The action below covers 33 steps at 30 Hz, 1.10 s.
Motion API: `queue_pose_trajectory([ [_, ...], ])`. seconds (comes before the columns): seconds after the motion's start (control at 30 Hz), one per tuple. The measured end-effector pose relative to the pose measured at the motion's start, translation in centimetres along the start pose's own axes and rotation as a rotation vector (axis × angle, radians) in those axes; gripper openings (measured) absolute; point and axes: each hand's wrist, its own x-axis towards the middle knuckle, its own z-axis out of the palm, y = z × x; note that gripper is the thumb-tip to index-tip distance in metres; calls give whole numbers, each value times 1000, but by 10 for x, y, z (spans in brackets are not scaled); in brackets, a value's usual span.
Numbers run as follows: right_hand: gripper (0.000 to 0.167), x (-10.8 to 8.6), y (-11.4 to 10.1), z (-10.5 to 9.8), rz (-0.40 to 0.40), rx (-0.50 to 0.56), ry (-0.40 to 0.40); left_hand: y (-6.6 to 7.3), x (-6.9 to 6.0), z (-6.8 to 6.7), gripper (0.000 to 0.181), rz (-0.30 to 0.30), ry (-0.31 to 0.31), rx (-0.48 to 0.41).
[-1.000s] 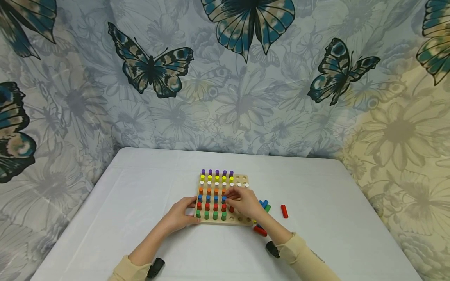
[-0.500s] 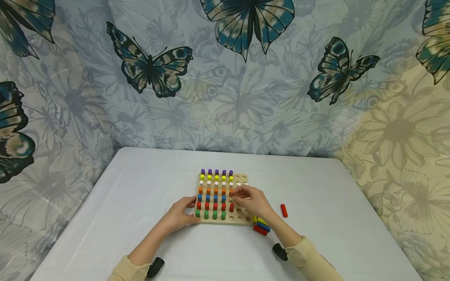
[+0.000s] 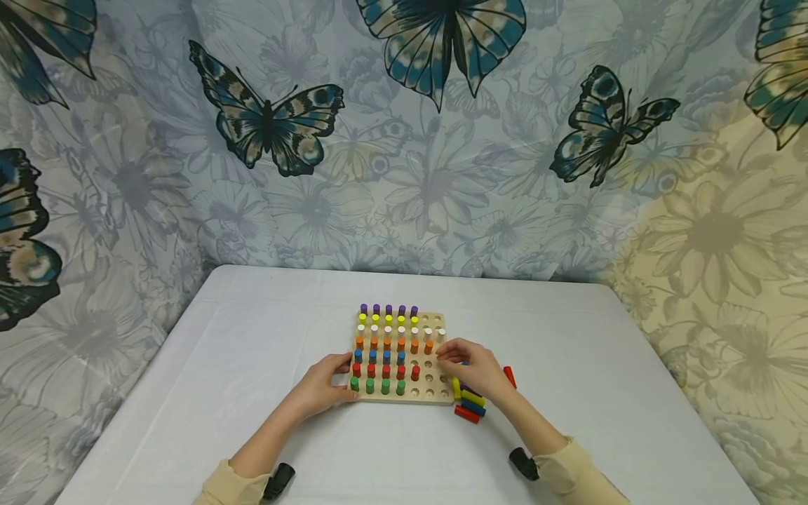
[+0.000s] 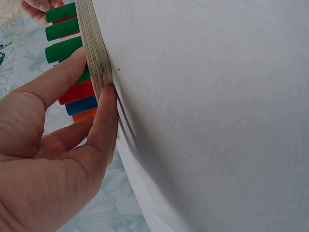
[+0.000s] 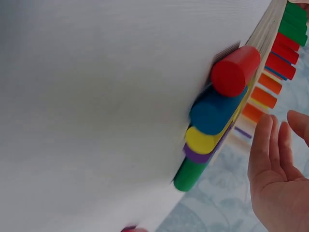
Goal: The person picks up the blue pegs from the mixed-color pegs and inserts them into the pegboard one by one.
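A wooden pegboard (image 3: 404, 401) lies on the white table with rows of coloured pegs standing in its holes. My left hand (image 3: 326, 386) grips the board's near left corner. In the left wrist view its thumb (image 4: 67, 72) lies against the board near the green pegs (image 4: 63, 50), with the fingers along the underside and edge. My right hand (image 3: 470, 365) is at the board's right edge, beside the orange row (image 3: 414, 346). In the right wrist view its fingers (image 5: 263, 145) are fairly straight, the thumb stands apart, and no peg shows between them.
Loose pegs lie against the board's right side, among them a red peg (image 3: 467, 414), a blue peg (image 3: 473, 407) and a yellow peg (image 3: 472, 398). Another red peg (image 3: 510, 376) lies farther right, partly behind the right hand. Bare holes (image 3: 429, 378) show at the board's right.
My right hand has moved right, from over the blue pegs to the board's right edge, uncovering orange pegs and bare holes. The left hand has kept its place.
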Motion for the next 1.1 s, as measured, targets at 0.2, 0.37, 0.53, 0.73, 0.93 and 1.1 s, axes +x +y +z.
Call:
queue_pose_trajectory([
  [0.2, 14, -9, 5, -7, -8, -10, -9, 0, 0, 1, 77, 4, -4, 4],
  [0.37, 16, -15, 11, -12, 9, -13, -15, -1, 1, 0, 76, 1, -4, 0],
  [0.53, 16, -21, 15, -17, 13, -25, -29, 0, 1, 0, 76, 1, -7, 4],
  [0.73, 15, -33, 19, -22, -2, -31, -54, 0, 1, 0, 76, -1, -3, 2],
  [0.93, 14, -42, 20, -26, -27, -65, -77, 1, 0, -1, 77, 8, -2, 3],
  [1.1, 15, -48, 20, -27, -42, -93, -82, 1, 0, -1, 77, 1, -2, 5],
])
